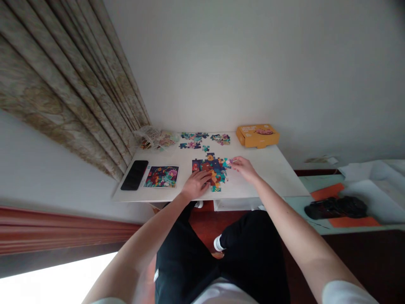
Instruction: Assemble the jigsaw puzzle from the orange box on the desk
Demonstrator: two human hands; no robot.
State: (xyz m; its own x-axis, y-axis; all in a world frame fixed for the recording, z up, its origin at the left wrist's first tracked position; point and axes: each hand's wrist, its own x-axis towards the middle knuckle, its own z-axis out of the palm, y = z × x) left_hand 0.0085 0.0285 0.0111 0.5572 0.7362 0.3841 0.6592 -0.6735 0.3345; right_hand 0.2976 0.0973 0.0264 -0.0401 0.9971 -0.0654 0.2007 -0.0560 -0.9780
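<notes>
A partly assembled jigsaw puzzle [210,171] in dark blue, orange and teal lies in the middle of a white table [272,173]. My left hand [196,185] rests flat on its lower left part, fingers spread over the pieces. My right hand [244,169] is at the puzzle's right side, its fingertips on a pale pink piece [229,162]. Loose pieces [193,139] lie in small clusters towards the far edge, with a single teal piece [206,148] nearer the puzzle. A printed picture card [161,176] lies to the left of the puzzle.
A black phone [134,175] lies at the table's left side. A crumpled clear plastic bag [148,137] sits in the far left corner, and an orange box [257,136] in the far right corner. A curtain [72,93] hangs at the left. A lower surface [335,207] holds a dark object and orange sheets.
</notes>
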